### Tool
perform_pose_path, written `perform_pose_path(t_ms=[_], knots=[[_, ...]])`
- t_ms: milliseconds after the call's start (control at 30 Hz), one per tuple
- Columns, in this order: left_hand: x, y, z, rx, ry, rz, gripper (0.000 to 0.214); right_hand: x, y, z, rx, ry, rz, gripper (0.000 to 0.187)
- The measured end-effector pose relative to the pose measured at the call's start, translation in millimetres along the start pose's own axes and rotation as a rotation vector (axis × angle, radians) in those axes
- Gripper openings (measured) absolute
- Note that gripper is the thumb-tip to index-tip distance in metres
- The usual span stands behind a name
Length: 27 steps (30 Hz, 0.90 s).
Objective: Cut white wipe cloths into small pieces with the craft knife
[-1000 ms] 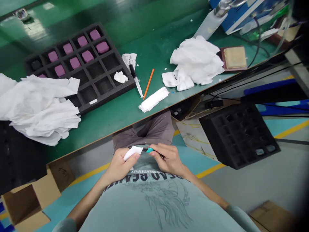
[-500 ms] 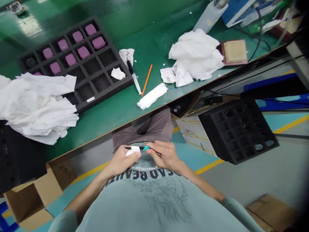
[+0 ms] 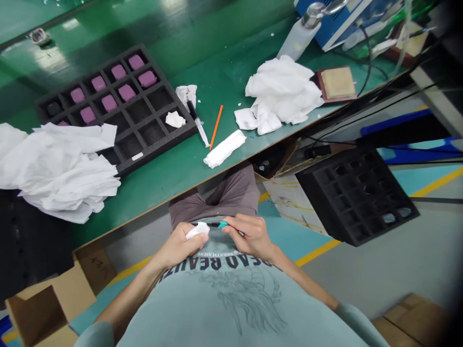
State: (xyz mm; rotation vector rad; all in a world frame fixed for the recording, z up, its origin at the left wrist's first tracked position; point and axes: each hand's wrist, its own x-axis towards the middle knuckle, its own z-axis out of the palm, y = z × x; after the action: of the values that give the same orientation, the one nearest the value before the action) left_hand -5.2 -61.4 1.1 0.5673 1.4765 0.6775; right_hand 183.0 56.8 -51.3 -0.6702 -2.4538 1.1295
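Note:
Close to my shirt front, my left hand (image 3: pixel 183 245) is closed around a folded white wipe (image 3: pixel 197 231), with the thumb pressed on it. A thin dark piece (image 3: pixel 214 224) shows between the wipe and my right hand. My right hand (image 3: pixel 250 234) pinches a slim dark tool with a teal part (image 3: pixel 223 224); its exact kind is hidden by my fingers. Both hands are over my lap, off the bench edge. On the bench ahead lie a rolled white wipe (image 3: pixel 224 148), an orange stick (image 3: pixel 216 126) and a syringe with a black end (image 3: pixel 197 123).
A black foam tray (image 3: pixel 159 140) holds several purple blocks (image 3: pixel 109 102). Crumpled white wipes (image 3: pixel 65 168) heap at left, more wipes (image 3: pixel 282 91) at right by a bottle (image 3: pixel 298 39) and a tan pad (image 3: pixel 338 83). A black foam block (image 3: pixel 347 193) stands right, an open carton (image 3: pixel 72 294) lower left.
The view has shifted slightly, so the bench things appear a little lower. My left hand's grip covers more of the dark piece, and the wipe looks more bunched. Both hands keep their hold.

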Motion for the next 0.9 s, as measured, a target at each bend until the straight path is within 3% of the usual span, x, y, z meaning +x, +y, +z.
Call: perform_pose_path(t_ms=[100,267,333,433,533,633,700,800,900], knots=[[-2,-3,-1.0,-0.010,0.005,0.010,0.045,-1,-2,1,0.039,0.006,0.002,0.031],[-6,-15,-0.5,-0.100,0.054,-0.025,0.050,-3,7,-14,0.068,0.413,0.246,0.025],[-3,-17,-0.3,-0.206,0.157,0.009,0.054,15,18,-24,0.015,0.440,0.307,0.027],[7,-7,-3.6,-0.359,0.343,0.179,0.053,75,32,-43,-0.107,0.392,0.316,0.030],[18,14,-10.6,-0.509,0.515,0.358,0.048,162,38,-61,-0.274,0.338,0.269,0.030],[25,31,-19.2,-0.669,0.582,0.467,0.041,241,40,-71,-0.405,0.257,0.308,0.029],[29,35,-25.1,-0.800,0.573,0.507,0.036,271,39,-71,-0.434,0.198,0.355,0.029],[33,35,-31.3,-0.957,0.509,0.563,0.041,269,30,-62,-0.431,0.253,0.283,0.028],[38,38,-31.9,-0.988,0.437,0.636,0.047,220,8,-41,-0.205,0.379,0.026,0.022]])
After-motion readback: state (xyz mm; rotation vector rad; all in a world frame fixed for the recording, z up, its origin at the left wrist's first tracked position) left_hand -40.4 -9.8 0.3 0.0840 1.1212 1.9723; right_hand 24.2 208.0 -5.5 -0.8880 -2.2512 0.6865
